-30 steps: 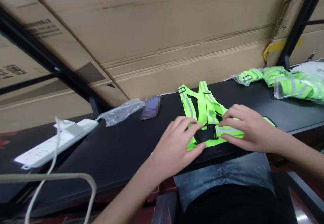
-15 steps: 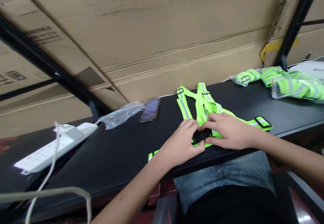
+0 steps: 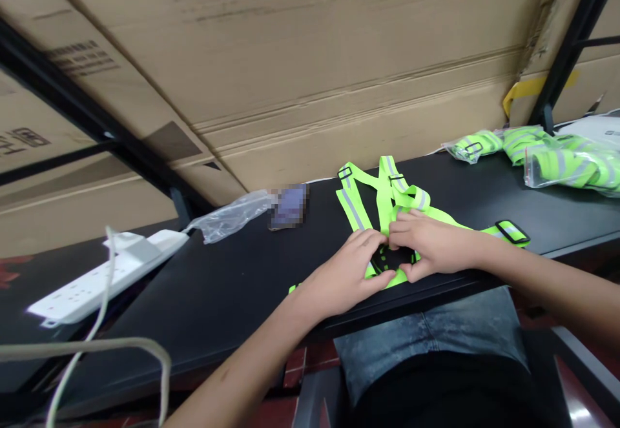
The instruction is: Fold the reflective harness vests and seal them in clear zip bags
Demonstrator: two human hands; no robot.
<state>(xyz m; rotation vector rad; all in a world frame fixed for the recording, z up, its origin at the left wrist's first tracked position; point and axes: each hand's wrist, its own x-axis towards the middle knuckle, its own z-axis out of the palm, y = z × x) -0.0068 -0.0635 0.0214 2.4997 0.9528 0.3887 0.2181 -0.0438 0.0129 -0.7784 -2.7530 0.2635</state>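
Note:
A neon green reflective strap vest (image 3: 361, 202) with grey stripes lies on the black table (image 3: 217, 286) near its front edge. My left hand (image 3: 343, 276) and my right hand (image 3: 431, 244) meet over its black buckle (image 3: 392, 259), thumbs and fingers pinched round it from both sides. Two straps run away from the hands toward the back. Another strap end with a black slider (image 3: 511, 231) trails off to the right.
Bagged green vests (image 3: 547, 157) lie at the back right. An empty clear plastic bag (image 3: 227, 216) and a blurred small item (image 3: 288, 205) sit at the back centre. A white power strip (image 3: 104, 273) with cable is at left. Cardboard boxes (image 3: 310, 60) stand behind the table.
My hands have closed in on the buckle from a flatter, wider hold. The right strap end has spread out farther to the right.

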